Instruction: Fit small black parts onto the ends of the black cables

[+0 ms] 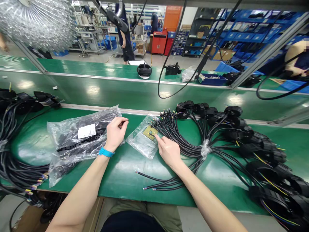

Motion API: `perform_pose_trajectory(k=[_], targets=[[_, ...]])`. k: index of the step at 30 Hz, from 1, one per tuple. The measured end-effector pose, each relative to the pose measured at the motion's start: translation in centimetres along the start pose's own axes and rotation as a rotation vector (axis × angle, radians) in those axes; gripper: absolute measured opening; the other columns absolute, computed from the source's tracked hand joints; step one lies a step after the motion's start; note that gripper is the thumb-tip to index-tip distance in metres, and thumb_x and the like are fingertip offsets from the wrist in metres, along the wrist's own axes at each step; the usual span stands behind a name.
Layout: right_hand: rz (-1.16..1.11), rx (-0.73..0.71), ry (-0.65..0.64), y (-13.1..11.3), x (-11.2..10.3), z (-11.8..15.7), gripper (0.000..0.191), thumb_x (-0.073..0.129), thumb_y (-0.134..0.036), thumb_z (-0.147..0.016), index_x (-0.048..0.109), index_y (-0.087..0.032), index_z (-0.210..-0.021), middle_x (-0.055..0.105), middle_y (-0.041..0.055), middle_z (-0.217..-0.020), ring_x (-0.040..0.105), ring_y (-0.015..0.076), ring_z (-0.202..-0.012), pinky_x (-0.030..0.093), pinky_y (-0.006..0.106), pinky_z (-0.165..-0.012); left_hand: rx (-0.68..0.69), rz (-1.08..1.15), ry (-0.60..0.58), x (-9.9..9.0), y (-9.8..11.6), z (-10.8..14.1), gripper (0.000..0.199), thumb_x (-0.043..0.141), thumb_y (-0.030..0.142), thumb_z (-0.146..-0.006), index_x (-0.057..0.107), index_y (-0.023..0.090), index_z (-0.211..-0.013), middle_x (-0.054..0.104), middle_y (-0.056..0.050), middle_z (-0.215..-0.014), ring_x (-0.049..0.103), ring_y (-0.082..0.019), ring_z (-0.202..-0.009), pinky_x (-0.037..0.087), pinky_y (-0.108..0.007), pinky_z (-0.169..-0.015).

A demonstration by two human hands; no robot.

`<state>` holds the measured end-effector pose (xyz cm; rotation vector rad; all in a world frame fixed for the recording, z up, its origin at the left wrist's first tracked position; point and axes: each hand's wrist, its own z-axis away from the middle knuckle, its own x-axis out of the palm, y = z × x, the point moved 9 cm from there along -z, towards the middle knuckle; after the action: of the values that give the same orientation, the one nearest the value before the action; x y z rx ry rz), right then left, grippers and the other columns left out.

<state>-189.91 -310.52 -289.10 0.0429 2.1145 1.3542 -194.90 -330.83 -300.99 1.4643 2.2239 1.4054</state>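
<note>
Near the middle of the counter (130,180), between the two hands, lies the small clear bag (142,145) with a squarish yellow piece (146,131) in it. The right hand (169,150) is nearer, just to its right and toward the near edge, so the piece sits ahead and leftward of the knuckles. The bag's long axis slants from far right to near left. That hand's forefinger points at the piece, the others curled; I can't tell whether it grips anything. The left hand (115,132), beside the large bag (70,151), has fingertips drawn narrow, contents unclear.
</note>
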Motion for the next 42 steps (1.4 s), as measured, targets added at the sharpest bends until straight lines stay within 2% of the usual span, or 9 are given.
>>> perform_pose_trajectory(k=[4, 7, 11, 14, 17, 24, 33, 39, 42], targets=[[0.070, -0.090, -0.142, -0.8, 1.5, 0.2, 0.033, 0.058, -0.011, -0.081, 0.070, -0.013, -0.112, 0.053, 0.0035, -0.071, 0.047, 0.0151, -0.058, 0.024, 0.032, -0.056, -0.071, 0.099, -0.067, 1.5, -0.1, 0.6, 0.017, 0.059, 0.026, -0.087, 0.069, 0.013, -0.092, 0.062, -0.003, -0.087, 0.054, -0.009, -0.074, 0.044, -0.020, -0.070], [0.076, -0.109, -0.200, -0.8, 2.2, 0.3, 0.033, 0.058, -0.010, -0.080, 0.070, -0.011, -0.111, 0.054, 0.0043, -0.071, 0.049, 0.0159, -0.059, 0.025, 0.032, -0.056, -0.263, 0.292, -0.146, 3.0, -1.3, 1.4, 0.025, 0.063, 0.032, -0.084, 0.069, 0.011, -0.096, 0.064, -0.006, -0.090, 0.057, -0.011, -0.074, 0.046, -0.022, -0.069], [-0.017, -0.018, -0.076, 0.1, 0.3, -0.2, 0.026, 0.056, -0.018, -0.087, 0.070, -0.016, -0.109, 0.053, 0.0016, -0.070, 0.049, 0.0142, -0.060, 0.027, 0.030, -0.058, -0.637, 0.795, -0.349, 6.9, -2.0, 3.8, 0.047, 0.070, 0.038, -0.080, 0.065, 0.005, -0.113, 0.065, -0.014, -0.102, 0.061, -0.014, -0.078, 0.049, -0.025, -0.072], [-0.205, 0.084, 0.063, 0.9, -1.8, -0.3, 0.024, 0.053, -0.021, -0.092, 0.068, -0.019, -0.112, 0.052, -0.0004, -0.070, 0.049, 0.0102, -0.063, 0.031, 0.026, -0.061, -0.790, 1.033, -0.439, 8.9, -1.3, 5.3, 0.054, 0.073, 0.031, -0.078, 0.061, 0.004, -0.122, 0.062, -0.018, -0.113, 0.063, -0.016, -0.086, 0.049, -0.028, -0.081], [-0.345, 0.105, 0.108, 0.9, -2.8, -0.2, 0.025, 0.053, -0.020, -0.093, 0.066, -0.017, -0.114, 0.052, -0.0005, -0.071, 0.049, 0.0082, -0.064, 0.033, 0.024, -0.062, -0.785, 1.065, -0.473, 9.8, -0.7, 5.9, 0.055, 0.075, 0.029, -0.076, 0.061, 0.005, -0.124, 0.062, -0.018, -0.114, 0.063, -0.016, -0.089, 0.049, -0.029, -0.085], [-0.410, 0.069, 0.104, 0.5, -2.7, 0.2, 0.023, 0.054, -0.020, -0.092, 0.067, -0.017, -0.110, 0.055, -0.0002, -0.074, 0.051, 0.0082, -0.065, 0.034, 0.024, -0.062, -0.722, 1.044, -0.502, 10.2, 0.0, 6.2, 0.052, 0.073, 0.029, -0.078, 0.061, 0.005, -0.123, 0.063, -0.017, -0.108, 0.063, -0.016, -0.086, 0.048, -0.031, -0.086], [-0.495, 0.125, 0.097, 0.8, -2.7, 0.2, 0.021, 0.056, -0.020, -0.090, 0.068, -0.018, -0.107, 0.055, -0.0015, -0.071, 0.049, 0.0071, -0.061, 0.034, 0.023, -0.060, -0.720, 1.041, -0.383, 9.7, -0.9, 6.0, 0.033, 0.077, 0.028, -0.074, 0.066, 0.009, -0.099, 0.060, -0.006, -0.091, 0.054, -0.008, -0.076, 0.043, -0.020, -0.073], [-0.571, 0.138, 0.070, 0.9, -2.5, 0.4, 0.021, 0.055, -0.021, -0.091, 0.068, -0.018, -0.107, 0.057, -0.0011, -0.073, 0.052, 0.0072, -0.063, 0.036, 0.022, -0.061, -0.762, 1.036, -0.380, 9.9, -0.9, 6.4, 0.046, 0.077, 0.028, -0.074, 0.064, 0.006, -0.111, 0.063, -0.010, -0.089, 0.060, -0.012, -0.077, 0.048, -0.023, -0.074], [-0.585, 0.144, 0.059, 0.9, -2.5, 0.5, 0.021, 0.054, -0.022, -0.092, 0.068, -0.019, -0.107, 0.058, -0.0013, -0.074, 0.052, 0.0070, -0.064, 0.036, 0.022, -0.062, -0.787, 1.126, -0.396, 10.2, -0.5, 6.5, 0.044, 0.076, 0.026, -0.076, 0.063, 0.004, -0.112, 0.065, -0.016, -0.101, 0.064, -0.015, -0.083, 0.051, -0.028, -0.082]])
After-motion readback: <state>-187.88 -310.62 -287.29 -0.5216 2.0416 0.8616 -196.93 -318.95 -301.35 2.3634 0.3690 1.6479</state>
